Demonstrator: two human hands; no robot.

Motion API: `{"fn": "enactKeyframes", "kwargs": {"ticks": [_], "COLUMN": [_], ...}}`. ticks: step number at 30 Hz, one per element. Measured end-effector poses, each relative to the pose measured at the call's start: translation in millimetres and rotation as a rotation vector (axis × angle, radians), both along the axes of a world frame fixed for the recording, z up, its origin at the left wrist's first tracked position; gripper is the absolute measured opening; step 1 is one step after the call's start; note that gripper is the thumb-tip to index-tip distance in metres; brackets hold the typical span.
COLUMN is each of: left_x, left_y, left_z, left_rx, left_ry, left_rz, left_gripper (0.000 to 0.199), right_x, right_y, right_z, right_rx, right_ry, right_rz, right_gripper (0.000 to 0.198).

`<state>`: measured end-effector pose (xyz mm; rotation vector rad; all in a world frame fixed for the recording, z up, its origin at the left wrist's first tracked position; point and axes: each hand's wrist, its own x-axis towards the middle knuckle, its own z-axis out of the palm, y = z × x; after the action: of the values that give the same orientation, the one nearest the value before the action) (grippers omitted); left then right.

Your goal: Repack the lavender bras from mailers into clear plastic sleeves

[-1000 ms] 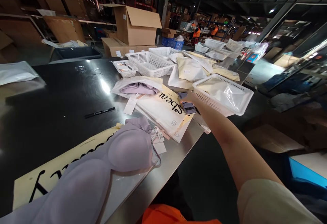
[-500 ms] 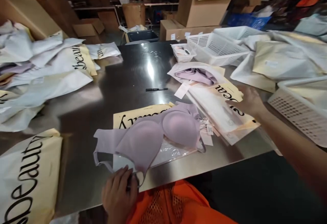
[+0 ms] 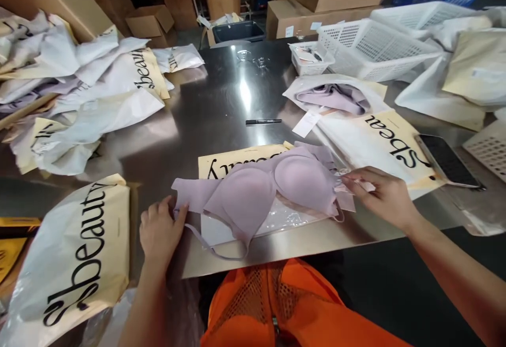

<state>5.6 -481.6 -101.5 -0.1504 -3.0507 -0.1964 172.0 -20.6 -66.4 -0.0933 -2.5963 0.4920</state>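
Observation:
A lilac bra (image 3: pixel 243 194) lies cups up, on top of a cream-and-white printed bag (image 3: pixel 208 167), near the table's front edge. My left hand (image 3: pixel 161 231) is at the bra's left end, thumb and fingers closed on the edge of its band. One strap loops down towards the table edge. At the other end, my right hand (image 3: pixel 381 196) pinches the small tags (image 3: pixel 343 177) by the bra's right cup. Behind it, another bag (image 3: pixel 363 131) has a folded lilac garment (image 3: pixel 332 96) at its opening, with a white tag (image 3: pixel 307 122) hanging out.
A black pen (image 3: pixel 263 122) lies mid-table. A phone (image 3: pixel 448 160) rests at the right, near white plastic baskets (image 3: pixel 379 46). Packed bags are heaped (image 3: pixel 95 83) at the left, and a large printed bag (image 3: pixel 79 252) sits at the front left.
My right hand has come left from the bag and phone area to the bra's tags. My left hand has left the lower strap and moved up to the band's end. The phone now shows.

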Motion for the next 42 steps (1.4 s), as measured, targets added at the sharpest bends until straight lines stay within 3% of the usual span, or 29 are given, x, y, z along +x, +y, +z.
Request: {"fn": "enactKeyframes", "kwargs": {"ticks": [3,6,9,11,13,15,19,22,25,29,39,42], "left_x": [-14.6,-16.4,-13.1,-10.1,-6.2,-0.3,18.6,30.1,32.8,30.1,28.4,30.7], "left_y": [7.2,10.2,8.1,9.6,19.3,40.0,101.0,134.6,142.8,134.0,134.0,131.4], "left_z": [-2.9,-3.0,3.5,11.6,21.2,29.4,33.0,23.9,11.1,0.5,-5.6,-1.1], "left_rx": [-0.008,0.052,0.121,0.151,0.17,0.192,0.191,0.157,0.192,0.259,0.252,0.297], "left_ry": [-0.057,-0.061,0.088,0.216,0.329,0.375,0.268,0.163,0.15,0.163,0.086,0.093], "left_rz": [0.029,0.092,0.236,0.216,0.038,-0.232,-0.743,-0.956,-0.962,-0.887,-0.876,-0.904], "left_gripper": [0.054,0.043,0.043,0.044,0.045,0.04,0.031,0.031,0.024,0.018,0.018,0.016], "right_x": [8.5,14.6,15.3,12.7,7.5,0.0,-15.6,-20.1,-18.3,-15.5,-16.4,-17.6], "right_y": [-11.7,-42.6,-79.4,-99.9,-113.6,-119.9,-117.8,-112.9,-109.8,-109.4,-110.3,-111.6], "right_z": [6.4,5.4,-5.4,-14.8,-23.4,-30.6,-43.6,-52.2,-57.4,-60.4,-62.1,-60.2], "right_rx": [-0.05,-0.061,-0.062,-0.047,-0.008,0.076,0.276,0.305,0.284,0.307,0.231,0.236], "right_ry": [0.033,0.099,0.185,0.219,0.206,0.171,0.089,0.075,0.064,0.084,0.072,0.106], "right_rz": [-0.098,-0.073,0.03,0.085,0.095,0.066,0.011,0.027,0.041,0.015,0.057,0.014], "right_gripper": [0.012,0.005,0.01,0.015,0.018,0.018,0.023,0.006,0.01,0.019,0.01,0.019]}}
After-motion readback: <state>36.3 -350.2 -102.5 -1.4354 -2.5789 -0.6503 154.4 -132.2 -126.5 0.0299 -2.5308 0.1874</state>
